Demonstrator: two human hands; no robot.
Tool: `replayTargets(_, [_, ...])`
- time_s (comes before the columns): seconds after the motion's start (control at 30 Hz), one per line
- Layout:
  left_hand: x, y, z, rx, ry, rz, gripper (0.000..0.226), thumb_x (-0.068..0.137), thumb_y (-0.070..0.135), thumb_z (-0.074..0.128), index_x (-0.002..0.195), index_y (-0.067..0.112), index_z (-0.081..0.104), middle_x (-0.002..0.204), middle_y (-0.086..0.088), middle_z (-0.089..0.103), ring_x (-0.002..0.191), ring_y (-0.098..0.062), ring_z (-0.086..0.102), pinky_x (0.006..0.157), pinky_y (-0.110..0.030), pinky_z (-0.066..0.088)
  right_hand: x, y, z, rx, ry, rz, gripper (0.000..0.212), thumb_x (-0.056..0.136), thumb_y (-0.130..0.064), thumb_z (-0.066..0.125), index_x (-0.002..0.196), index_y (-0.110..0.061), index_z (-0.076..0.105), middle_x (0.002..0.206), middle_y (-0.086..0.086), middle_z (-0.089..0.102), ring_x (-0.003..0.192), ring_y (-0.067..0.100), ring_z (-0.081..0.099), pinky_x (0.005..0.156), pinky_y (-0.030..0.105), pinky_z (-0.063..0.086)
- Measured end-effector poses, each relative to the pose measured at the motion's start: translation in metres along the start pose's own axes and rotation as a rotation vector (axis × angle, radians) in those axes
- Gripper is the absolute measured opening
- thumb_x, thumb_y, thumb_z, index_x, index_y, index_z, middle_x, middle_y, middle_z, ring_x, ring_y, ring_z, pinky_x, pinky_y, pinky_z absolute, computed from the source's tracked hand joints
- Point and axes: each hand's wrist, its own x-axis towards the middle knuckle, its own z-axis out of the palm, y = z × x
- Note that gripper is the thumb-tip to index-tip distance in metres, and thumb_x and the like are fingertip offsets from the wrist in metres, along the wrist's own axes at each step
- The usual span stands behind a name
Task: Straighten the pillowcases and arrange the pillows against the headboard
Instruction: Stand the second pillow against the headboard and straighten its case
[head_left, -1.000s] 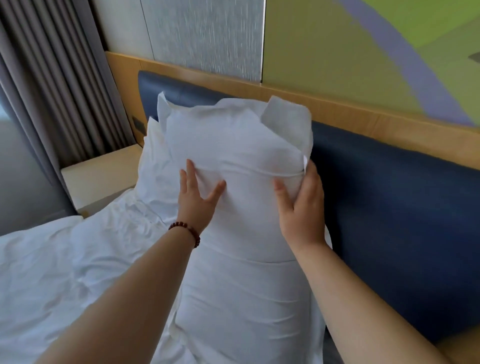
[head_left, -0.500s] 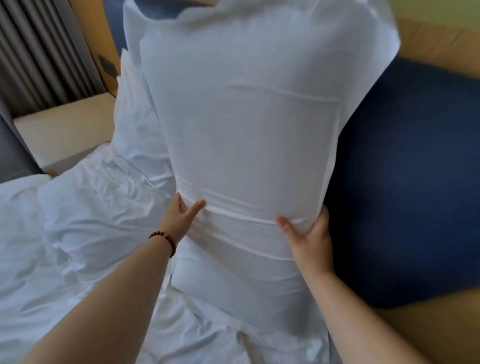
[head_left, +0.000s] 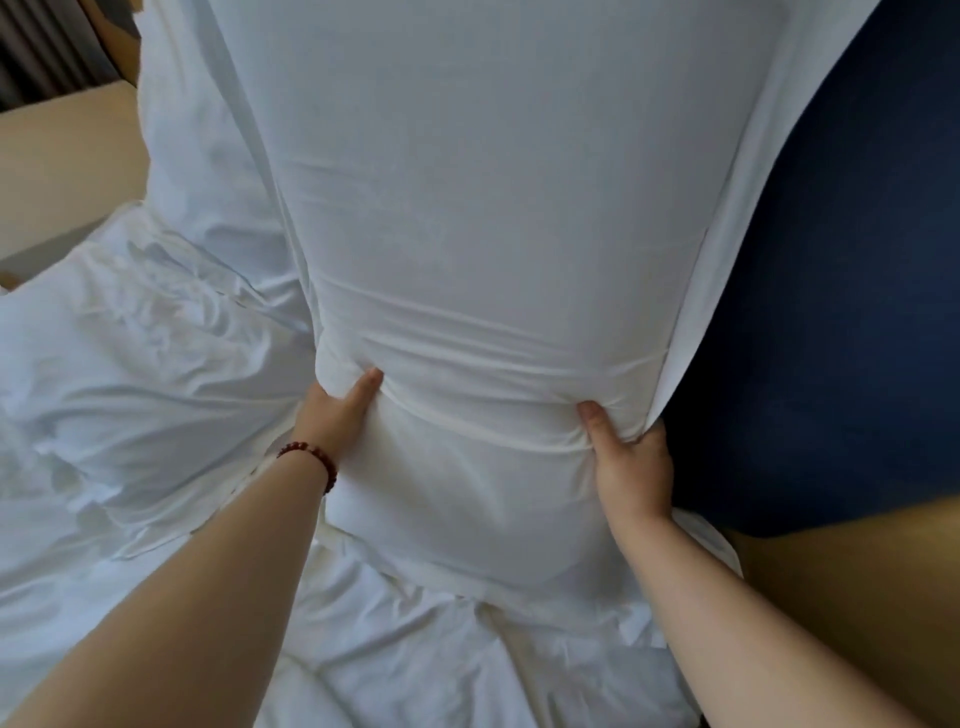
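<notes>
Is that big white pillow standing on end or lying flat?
Standing on end: the pillow rises from the bedding past the frame's top, left hand and right hand gripping its sides.

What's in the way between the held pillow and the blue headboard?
Nothing visible. The pillow stands gripped by the left hand and right hand, close beside the headboard; behind it is hidden.

The tall white pillow in its cloth pillowcase (head_left: 493, 234) is covered in thin, smooth, matt woven fabric, slightly see-through and drawn into fine creases low down. The crumpled white bed linen (head_left: 130, 395) beside it has the same soft, dull finish. The dark blue padded headboard (head_left: 841, 312) is matt upholstery, cloth or perhaps leatherette, too blurred to tell; the tan wooden ledge (head_left: 857, 597) below it is smooth with a dull sheen, and the dark red bead bracelet (head_left: 317, 454) is faintly glossy.
</notes>
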Motion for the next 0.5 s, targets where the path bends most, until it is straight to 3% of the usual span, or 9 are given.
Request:
replayTargets(0.07, [-0.011, 0.007, -0.009, -0.001, 0.066, 0.021, 0.058, 0.085, 0.050, 0.068, 0.136, 0.027, 0.052, 0.118, 0.010, 0.061, 0.106, -0.016, 0.056, 0.090, -0.032, 0.041, -0.009, -0.012, 0.003, 0.037, 0.021, 0.000, 0.050, 0.074, -0.049, 0.077, 0.113, -0.021, 0.061, 0.098, -0.008, 0.065, 0.099, 0.019, 0.063, 0.083, 0.026, 0.044])
replayTargets(0.17, [-0.024, 0.019, -0.040, 0.061, 0.136, 0.044, 0.070, 0.077, 0.059, 0.071, 0.135, 0.024, 0.054, 0.119, 0.009, 0.062, 0.106, -0.016, 0.057, 0.090, -0.032, 0.042, -0.039, -0.020, 0.012, 0.080, 0.005, 0.026, 0.043, 0.074, -0.051, 0.075, 0.105, -0.025, 0.061, 0.096, -0.010, 0.064, 0.096, 0.011, 0.061, 0.082, 0.021, 0.042])
replayTargets(0.27, [-0.036, 0.028, -0.073, 0.180, 0.189, -0.005, 0.075, 0.074, 0.064, 0.070, 0.128, 0.014, 0.054, 0.111, 0.003, 0.058, 0.099, -0.021, 0.054, 0.085, -0.036, 0.042, -0.077, -0.022, 0.024, 0.069, -0.012, 0.091, 0.054, 0.073, -0.057, 0.072, 0.111, -0.020, 0.062, 0.096, -0.010, 0.061, 0.094, 0.009, 0.057, 0.081, 0.019, 0.038])
replayTargets(0.37, [-0.054, 0.014, -0.094, 0.285, 0.204, -0.070, 0.080, 0.072, 0.066, 0.070, 0.125, 0.009, 0.052, 0.107, -0.002, 0.057, 0.101, -0.028, 0.056, 0.083, -0.038, 0.042, -0.114, -0.005, 0.033, 0.017, -0.037, 0.260, 0.057, 0.075, -0.062, 0.069, 0.110, -0.017, 0.063, 0.093, -0.005, 0.063, 0.091, 0.016, 0.059, 0.077, 0.024, 0.039])
replayTargets(0.5, [-0.071, -0.020, -0.105, 0.467, 0.195, -0.145, 0.098, 0.065, 0.077, 0.068, 0.126, 0.003, 0.048, 0.106, -0.004, 0.056, 0.104, -0.034, 0.056, 0.081, -0.039, 0.042, -0.153, 0.040, 0.039, -0.040, 0.011, 0.449, 0.069, 0.071, -0.070, 0.066, 0.107, -0.011, 0.064, 0.105, 0.009, 0.069, 0.102, 0.033, 0.063, 0.082, 0.032, 0.046])
